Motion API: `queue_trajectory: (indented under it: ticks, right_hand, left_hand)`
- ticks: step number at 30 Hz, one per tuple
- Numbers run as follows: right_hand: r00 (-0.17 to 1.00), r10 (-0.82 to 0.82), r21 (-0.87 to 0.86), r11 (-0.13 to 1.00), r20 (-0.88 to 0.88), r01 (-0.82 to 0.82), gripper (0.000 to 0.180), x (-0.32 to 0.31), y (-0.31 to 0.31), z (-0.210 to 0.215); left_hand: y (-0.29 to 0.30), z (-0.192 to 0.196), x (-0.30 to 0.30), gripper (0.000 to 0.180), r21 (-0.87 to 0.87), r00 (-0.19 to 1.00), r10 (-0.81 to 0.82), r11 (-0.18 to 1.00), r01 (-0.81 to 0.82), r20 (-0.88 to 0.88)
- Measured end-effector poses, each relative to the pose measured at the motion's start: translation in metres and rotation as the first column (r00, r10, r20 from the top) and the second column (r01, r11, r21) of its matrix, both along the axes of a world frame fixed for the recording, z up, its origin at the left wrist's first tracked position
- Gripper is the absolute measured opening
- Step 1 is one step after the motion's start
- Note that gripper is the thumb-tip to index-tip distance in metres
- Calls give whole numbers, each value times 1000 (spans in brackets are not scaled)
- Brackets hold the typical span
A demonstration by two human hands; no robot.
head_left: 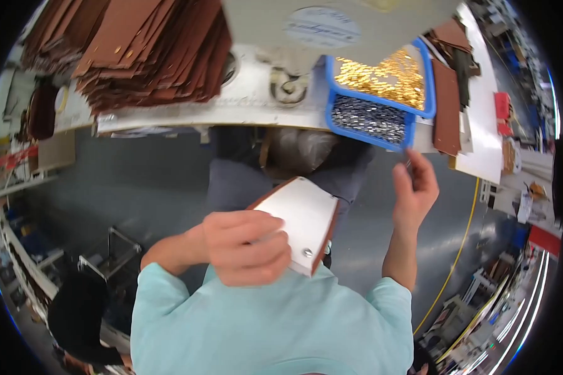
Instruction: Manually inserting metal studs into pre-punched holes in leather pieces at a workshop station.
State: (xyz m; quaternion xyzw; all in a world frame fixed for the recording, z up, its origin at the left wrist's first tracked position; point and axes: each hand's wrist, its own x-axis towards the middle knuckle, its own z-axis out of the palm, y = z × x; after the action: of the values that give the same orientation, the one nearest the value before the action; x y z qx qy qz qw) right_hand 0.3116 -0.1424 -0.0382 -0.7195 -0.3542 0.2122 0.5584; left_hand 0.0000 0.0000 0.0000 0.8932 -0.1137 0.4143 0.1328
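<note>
My left hand (247, 247) is closed on a flat white panel (303, 215) with brown leather-like edging, held tilted over my lap. A round silver stud (308, 253) shows near the panel's lower corner, and smaller dots sit at its upper corners. My right hand (416, 190) is raised just below the blue bins, thumb and index finger curled toward each other. Something small and dark shows between those fingertips, too blurred to name. The nearer blue bin (381, 145) holds many small silver metal pieces; the farther blue bin (429, 94) holds gold ones.
Tall stacks of brown pieces (159, 56) cover the left of the white bench (169, 119). A pale machine body (356, 37) overhangs the bench's middle. More brown strips (445, 112) lie right of the bins. A person in black (81, 312) is at lower left.
</note>
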Motion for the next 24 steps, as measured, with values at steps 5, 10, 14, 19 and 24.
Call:
queue_trajectory:
  ticks: [5, 10, 14, 19, 24]
  right_hand:
    - [909, -393, 76, 919, 140, 386, 37, 96, 16, -40]
    - [862, -354, -157, 888, 363, 431, 39, 150, 12, -94]
    - [952, -300, 19, 954, 66, 299, 50, 181, 7, -118]
    - [924, -258, 95, 966, 281, 241, 46, 185, 20, -133]
    - [893, -356, -25, 926, 277, 377, 37, 177, 35, -125]
  left_hand:
    - [5, -21, 6, 25, -107, 840, 291, 920, -376, -458]
    - [18, 0, -18, 25, -224, 790, 342, 833, -506, -509]
    - [55, 49, -59, 19, -463, 753, 443, 600, -652, -487]
    - [140, 106, -121, 20, -940, 664, 748, 236, -247, 13]
    - [240, 94, -159, 31, -985, 592, 793, 170, 7, 141]
